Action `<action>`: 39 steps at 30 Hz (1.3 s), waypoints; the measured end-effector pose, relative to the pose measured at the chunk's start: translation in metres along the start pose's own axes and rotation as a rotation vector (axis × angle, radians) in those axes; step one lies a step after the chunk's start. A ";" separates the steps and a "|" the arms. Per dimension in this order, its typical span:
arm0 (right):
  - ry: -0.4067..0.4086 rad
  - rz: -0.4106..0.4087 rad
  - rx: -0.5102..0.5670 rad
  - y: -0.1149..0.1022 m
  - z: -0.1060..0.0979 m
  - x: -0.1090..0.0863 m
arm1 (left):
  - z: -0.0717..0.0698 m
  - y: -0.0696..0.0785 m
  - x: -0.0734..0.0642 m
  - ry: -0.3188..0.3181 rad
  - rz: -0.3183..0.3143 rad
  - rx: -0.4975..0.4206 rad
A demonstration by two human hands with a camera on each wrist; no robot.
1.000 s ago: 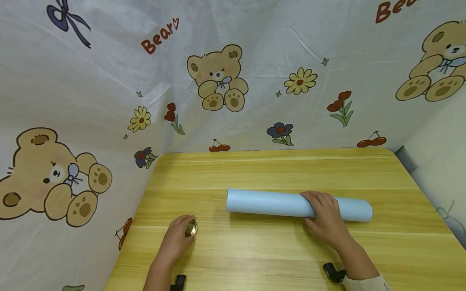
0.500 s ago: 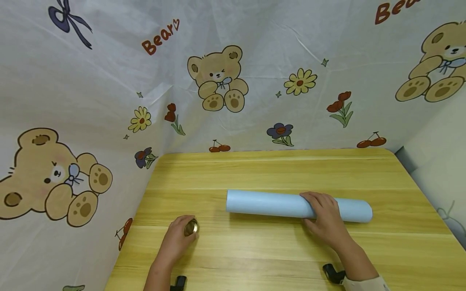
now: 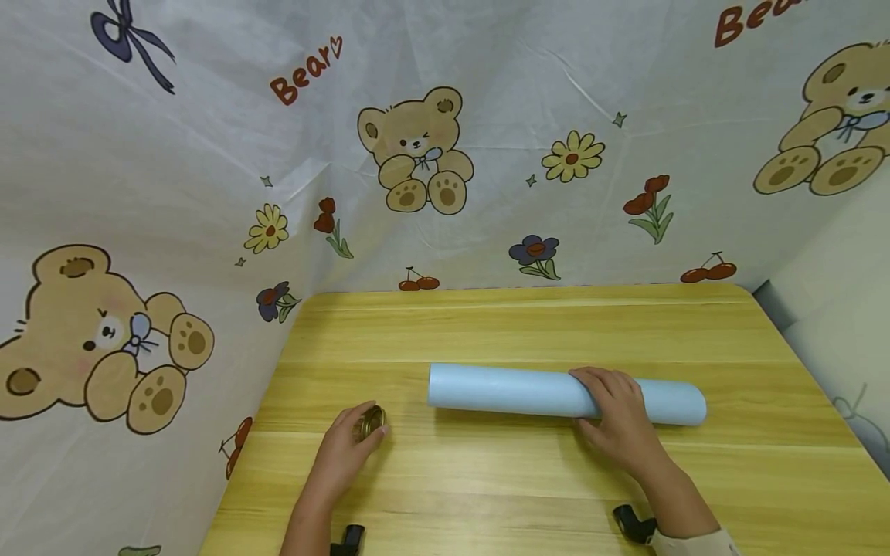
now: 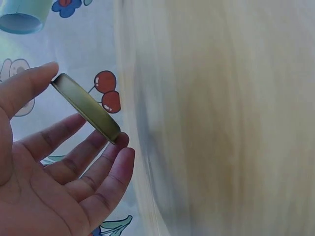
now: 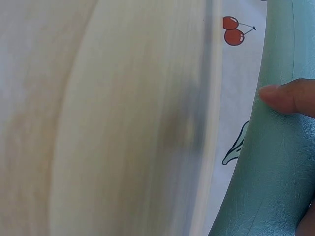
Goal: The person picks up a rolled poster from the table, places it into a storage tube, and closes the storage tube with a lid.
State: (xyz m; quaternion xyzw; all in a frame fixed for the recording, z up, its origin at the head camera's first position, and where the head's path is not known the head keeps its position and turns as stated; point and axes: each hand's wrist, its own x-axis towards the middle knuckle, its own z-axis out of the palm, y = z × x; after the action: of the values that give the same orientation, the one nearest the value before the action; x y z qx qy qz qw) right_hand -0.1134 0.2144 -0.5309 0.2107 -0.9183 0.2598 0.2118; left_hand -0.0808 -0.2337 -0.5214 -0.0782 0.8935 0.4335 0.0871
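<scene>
My left hand (image 3: 346, 448) pinches a shallow, round, gold-coloured lid (image 3: 373, 421) at its rim, above the left part of the table. In the left wrist view the lid (image 4: 88, 105) shows edge-on and tilted, between the thumb and the fingertips. A light-blue rolled-up mat (image 3: 501, 388) stretches sideways across the middle right. Right of the mat's middle, my right hand (image 3: 619, 417) grips it from above, thumb on the near side. Close up in the right wrist view, the mat (image 5: 275, 162) has a leathery, creased surface. Its hollow end (image 4: 22, 22) appears in the left wrist view.
The wood-grain table (image 3: 487, 486) fills the lower part of the head view. A white cloth (image 3: 487, 93) with printed bears and flowers hangs behind it and at the left. Black wrist devices (image 3: 634, 525) sit near both wrists.
The left hand has moved slightly up and right, and the lid has turned more edge-on with its fingers. The mat and right hand have shifted very slightly left.
</scene>
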 end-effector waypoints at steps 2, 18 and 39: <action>0.001 0.000 0.000 -0.001 0.000 0.000 | 0.001 0.001 0.000 0.005 -0.001 -0.027; 0.004 0.002 0.015 -0.006 0.005 0.002 | 0.007 0.016 0.000 0.047 0.044 -0.218; 0.005 -0.001 0.014 -0.009 0.005 0.001 | 0.017 0.038 0.002 0.081 0.160 -0.337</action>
State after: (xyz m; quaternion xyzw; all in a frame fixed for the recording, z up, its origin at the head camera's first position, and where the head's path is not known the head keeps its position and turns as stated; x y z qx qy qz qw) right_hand -0.1113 0.2036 -0.5308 0.2120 -0.9159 0.2664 0.2126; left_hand -0.0897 -0.1972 -0.5036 -0.0377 0.8144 0.5791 0.0018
